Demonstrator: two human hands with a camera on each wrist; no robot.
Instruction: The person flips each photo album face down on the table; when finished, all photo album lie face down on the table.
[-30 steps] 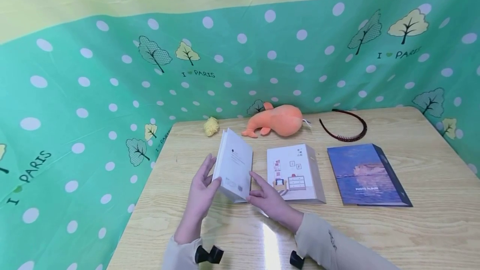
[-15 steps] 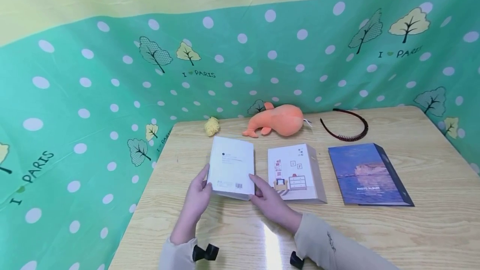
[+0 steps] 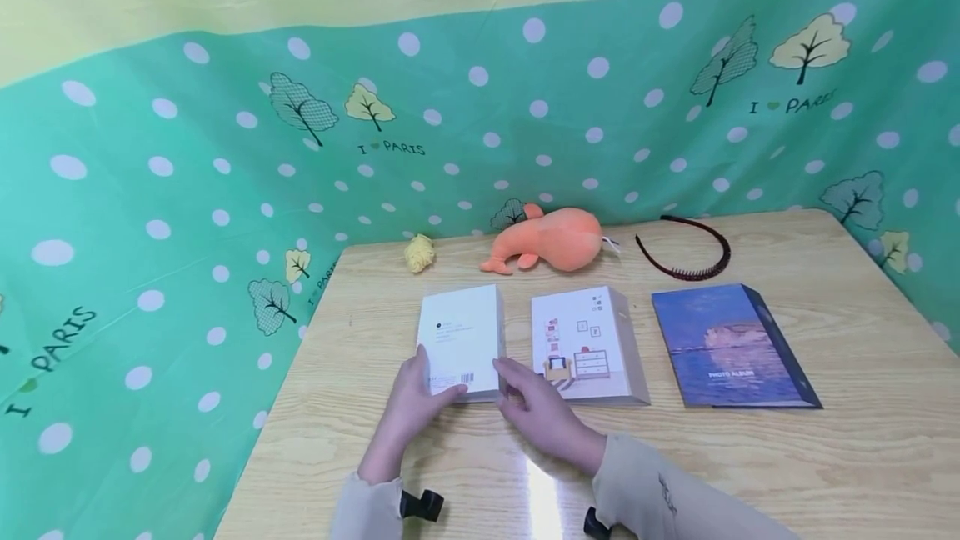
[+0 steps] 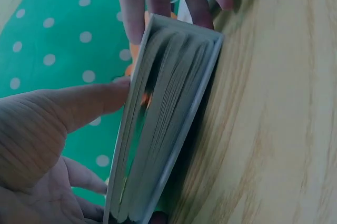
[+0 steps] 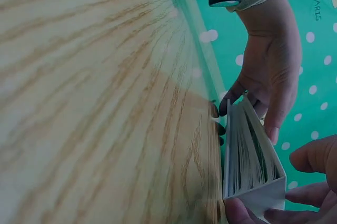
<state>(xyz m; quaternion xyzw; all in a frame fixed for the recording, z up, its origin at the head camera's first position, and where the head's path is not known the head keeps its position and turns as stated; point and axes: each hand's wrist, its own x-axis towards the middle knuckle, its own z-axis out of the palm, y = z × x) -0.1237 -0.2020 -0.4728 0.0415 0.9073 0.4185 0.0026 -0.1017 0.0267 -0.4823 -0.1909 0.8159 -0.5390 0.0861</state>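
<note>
A thick white photo album lies with its printed, barcoded side up, low over the left part of the table. My left hand grips its left near corner, thumb on the upper cover. In the left wrist view that thumb presses the cover beside the layered page edges. The fingertips of the left hand reach under the lower cover in the right wrist view. My right hand holds the spine side, its fingers at the spine and by the lower cover.
Right of it lies a second album with a room drawing, then a blue photo album. A yellow scrunched ball, an orange plush toy and a dark headband line the table's back, before a green dotted cloth.
The white album has turned from tilted on edge to nearly flat and come down toward the table. My left thumb has moved onto its near edge; my right hand stays by the spine.
</note>
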